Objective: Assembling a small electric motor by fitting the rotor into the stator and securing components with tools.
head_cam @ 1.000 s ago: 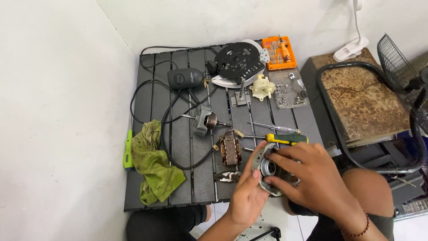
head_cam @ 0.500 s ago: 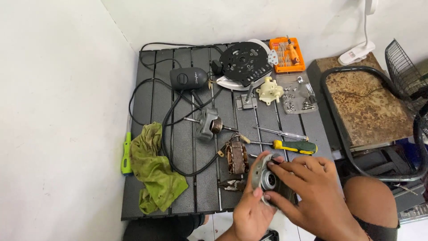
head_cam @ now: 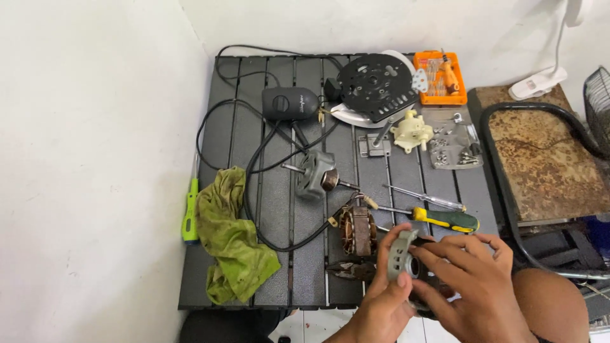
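A: Both hands have dropped lower at the counter's [head_cam: 279, 190] near edge since a moment ago. The left hand [head_cam: 381, 305] and right hand [head_cam: 470, 279] clasp the grey motor housing [head_cam: 401, 257], round and slotted.

B: At eleven o'clock, touching close, the copper stator [head_cam: 356, 230]; at one o'clock the yellow-green screwdriver [head_cam: 445, 220]; at nine o'clock the green rag [head_cam: 232, 235].

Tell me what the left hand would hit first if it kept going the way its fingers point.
Likely the copper-wound stator, just beyond the left hand and the grey motor housing it holds; depth is hard to judge, so it might pass above it.
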